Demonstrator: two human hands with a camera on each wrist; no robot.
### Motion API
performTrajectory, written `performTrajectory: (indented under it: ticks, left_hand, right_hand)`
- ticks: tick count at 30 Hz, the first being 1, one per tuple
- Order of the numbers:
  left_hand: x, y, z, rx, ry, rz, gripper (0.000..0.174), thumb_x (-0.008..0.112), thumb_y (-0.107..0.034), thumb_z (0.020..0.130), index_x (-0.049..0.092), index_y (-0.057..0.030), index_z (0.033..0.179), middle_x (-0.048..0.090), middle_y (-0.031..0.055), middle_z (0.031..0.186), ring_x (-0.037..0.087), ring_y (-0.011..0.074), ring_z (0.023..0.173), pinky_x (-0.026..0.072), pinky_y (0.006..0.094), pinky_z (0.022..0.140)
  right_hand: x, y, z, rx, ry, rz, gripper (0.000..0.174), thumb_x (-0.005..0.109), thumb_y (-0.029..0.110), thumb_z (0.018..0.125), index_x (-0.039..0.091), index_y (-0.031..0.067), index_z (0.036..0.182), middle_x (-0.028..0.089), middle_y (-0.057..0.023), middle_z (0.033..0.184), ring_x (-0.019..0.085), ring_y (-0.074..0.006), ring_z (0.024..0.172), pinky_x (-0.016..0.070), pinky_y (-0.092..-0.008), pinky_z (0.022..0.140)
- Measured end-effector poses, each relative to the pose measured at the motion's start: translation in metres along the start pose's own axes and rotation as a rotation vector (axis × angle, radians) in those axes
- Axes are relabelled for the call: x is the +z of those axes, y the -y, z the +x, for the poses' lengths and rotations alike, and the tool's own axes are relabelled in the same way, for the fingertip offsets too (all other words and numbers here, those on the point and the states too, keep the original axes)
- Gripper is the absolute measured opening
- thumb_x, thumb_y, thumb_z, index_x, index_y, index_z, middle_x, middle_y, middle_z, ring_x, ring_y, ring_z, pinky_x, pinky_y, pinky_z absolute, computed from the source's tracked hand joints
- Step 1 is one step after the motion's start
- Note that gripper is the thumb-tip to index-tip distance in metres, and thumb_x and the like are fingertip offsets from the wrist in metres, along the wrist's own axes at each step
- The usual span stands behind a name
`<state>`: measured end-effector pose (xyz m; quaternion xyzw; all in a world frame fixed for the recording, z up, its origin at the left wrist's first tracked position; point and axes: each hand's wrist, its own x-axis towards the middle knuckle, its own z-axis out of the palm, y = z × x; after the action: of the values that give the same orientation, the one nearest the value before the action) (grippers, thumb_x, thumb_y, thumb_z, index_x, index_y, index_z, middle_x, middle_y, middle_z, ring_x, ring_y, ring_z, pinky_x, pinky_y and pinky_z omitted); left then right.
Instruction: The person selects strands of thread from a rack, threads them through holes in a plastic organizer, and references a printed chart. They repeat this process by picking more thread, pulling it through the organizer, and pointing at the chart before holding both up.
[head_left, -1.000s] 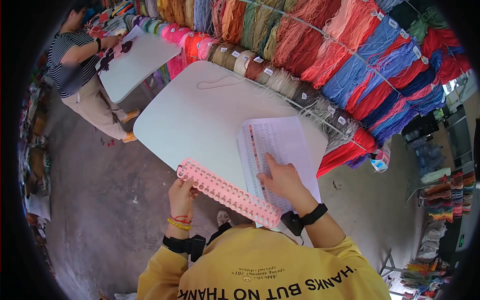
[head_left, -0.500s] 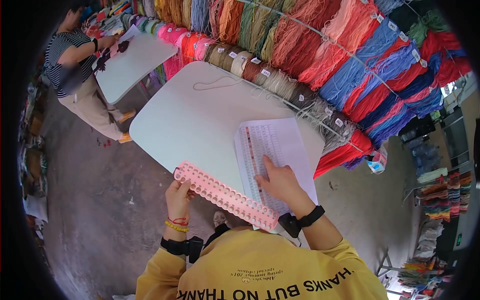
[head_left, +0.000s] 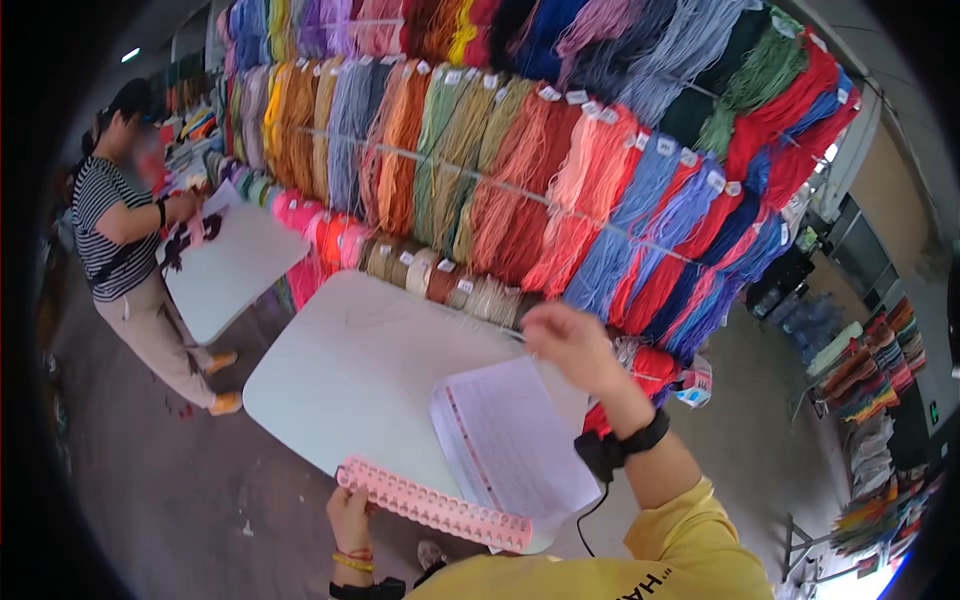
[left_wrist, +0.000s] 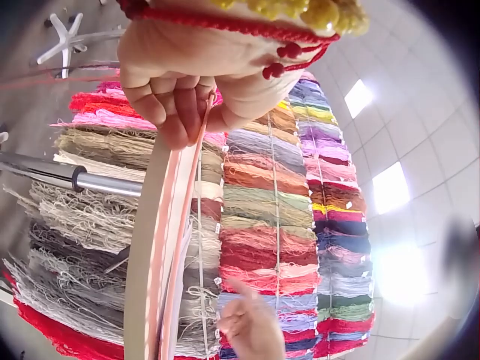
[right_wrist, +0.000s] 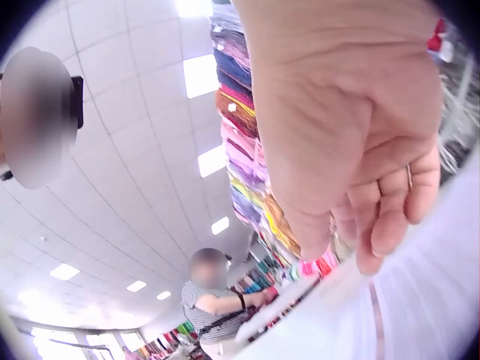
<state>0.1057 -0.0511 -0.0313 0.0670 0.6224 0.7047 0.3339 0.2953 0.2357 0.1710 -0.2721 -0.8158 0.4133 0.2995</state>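
Note:
Near the table's front edge my left hand (head_left: 350, 522) pinches one end of a long pink board (head_left: 435, 505) with rows of round holes. In the left wrist view the board (left_wrist: 156, 247) appears nearly edge-on, its end between thumb and fingers. A printed chart sheet (head_left: 525, 425), with a column of coloured cells, lies on the white table (head_left: 340, 350). My right hand (head_left: 572, 345) is raised above the sheet's far side, close to the yarn rack in this view. Its fingers (right_wrist: 390, 225) are loosely bent and hold nothing.
Behind the table stands a rack of hanging yarn skeins (head_left: 510, 220) in many colours, with white number tags. At the left a person (head_left: 125, 235) in a striped shirt works at another white table (head_left: 235, 260). More skeins (head_left: 880, 350) hang at the right.
My right hand has lifted off the chart and moved forward toward the rack. The head view has tilted up, showing more skeins. My left hand keeps its hold on the pink board.

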Motion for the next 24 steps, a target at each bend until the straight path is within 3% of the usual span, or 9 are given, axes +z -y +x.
performTrajectory:
  ticks: [3,8,11,14,17,24]
  left_hand:
    - [0.003,-0.004,-0.003,0.002,0.0,-0.021,0.008,0.056,-0.01,0.081,0.056,-0.0019,0.078,0.055,0.0038,0.063,0.052,0.0105,0.05,0.0424,0.022,0.047]
    - [0.004,-0.002,-0.004,0.013,0.001,-0.071,0.006,0.055,-0.008,0.08,0.056,-0.002,0.079,0.057,0.0039,0.066,0.053,0.0106,0.051,0.0423,0.0228,0.046]
    - [0.008,-0.013,-0.009,0.005,0.008,-0.068,0.005,0.055,-0.007,0.081,0.057,-0.0018,0.081,0.058,0.0045,0.068,0.054,0.0105,0.054,0.0424,0.022,0.048]
    - [0.011,-0.035,-0.023,0.114,0.087,0.059,0.02,0.055,-0.018,0.088,0.06,-0.0002,0.096,0.059,0.0022,0.077,0.049,0.008,0.062,0.0404,0.0217,0.055]
    - [0.014,-0.047,-0.028,0.052,0.095,0.043,0.025,0.054,-0.016,0.087,0.059,0.002,0.103,0.059,0.002,0.083,0.049,0.008,0.067,0.0408,0.0227,0.057]
    - [0.011,-0.041,-0.026,0.032,0.092,-0.007,0.024,0.055,-0.013,0.086,0.058,0.0021,0.104,0.058,0.0015,0.085,0.051,0.0085,0.07,0.0423,0.0225,0.06]
  right_hand:
    - [-0.035,0.049,0.048,-0.143,-0.233,0.217,0.012,0.057,0.008,0.083,0.057,-0.0016,0.091,0.058,-0.0006,0.074,0.053,-0.0072,0.068,0.0435,-0.022,0.059]
    - [-0.07,0.049,0.149,-0.35,-0.486,0.068,0.014,0.058,0.01,0.082,0.059,-0.0017,0.089,0.059,-0.0027,0.072,0.056,-0.0093,0.065,0.0438,-0.0232,0.057]
    - [-0.074,0.032,0.19,-0.357,-0.564,-0.085,0.013,0.059,0.011,0.08,0.061,0.0002,0.087,0.061,-0.0048,0.071,0.057,-0.0113,0.064,0.0446,-0.0252,0.058]
    - [-0.07,0.024,0.214,-0.334,-0.609,-0.231,0.015,0.06,0.016,0.079,0.062,0.003,0.086,0.063,-0.0085,0.073,0.06,-0.0176,0.066,0.0468,-0.0303,0.062]
    - [-0.065,0.022,0.23,-0.292,-0.624,-0.334,0.017,0.06,0.019,0.079,0.062,0.0047,0.087,0.064,-0.0103,0.077,0.063,-0.0221,0.07,0.048,-0.0333,0.065]
    - [-0.054,0.033,0.247,-0.156,-0.714,-0.497,0.019,0.058,0.022,0.079,0.061,0.0093,0.094,0.066,-0.0099,0.082,0.064,-0.0285,0.078,0.0491,-0.0382,0.07]
